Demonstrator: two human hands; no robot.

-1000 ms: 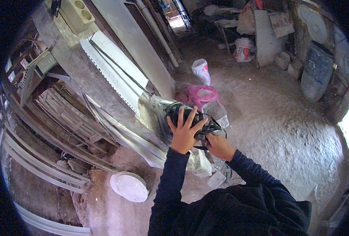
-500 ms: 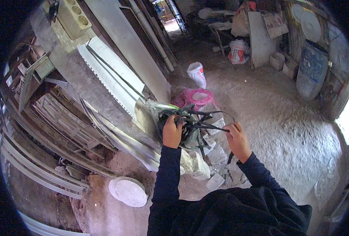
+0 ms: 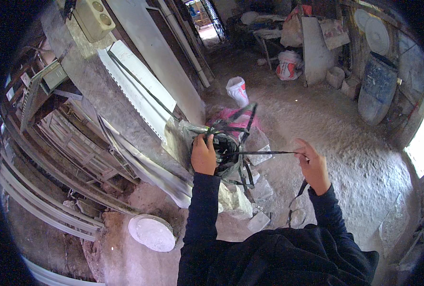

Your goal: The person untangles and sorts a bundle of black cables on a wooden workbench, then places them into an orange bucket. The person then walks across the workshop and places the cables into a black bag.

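Note:
A tangled bundle of black straps (image 3: 227, 143) lies in a crumpled clear plastic bag (image 3: 231, 170) at the end of a dusty bench. My left hand (image 3: 204, 156) is closed on the near left side of this bundle, thumb on top. Out to the right, my right hand (image 3: 314, 168) pinches a single black strap (image 3: 268, 153), which runs taut and nearly level from the bundle. Below that hand dangles the strap's loose end (image 3: 296, 202). Other loops of strap stand up above the bundle, apart from my fingers.
Beyond the bundle are a pink bag (image 3: 256, 123) and a white sack (image 3: 237, 90). Broken pale blocks (image 3: 258, 221) litter the floor below it. On the bench lie white paper (image 3: 138, 90) and a socket strip (image 3: 93, 20). A white round slab (image 3: 152, 232) sits lower left; a blue barrel (image 3: 379, 88) stands far right.
My right hand has moved right and slightly down, drawing one strap out straight from the bundle. Some loops have flipped up and away. My left hand has shifted slightly left, still on the bundle.

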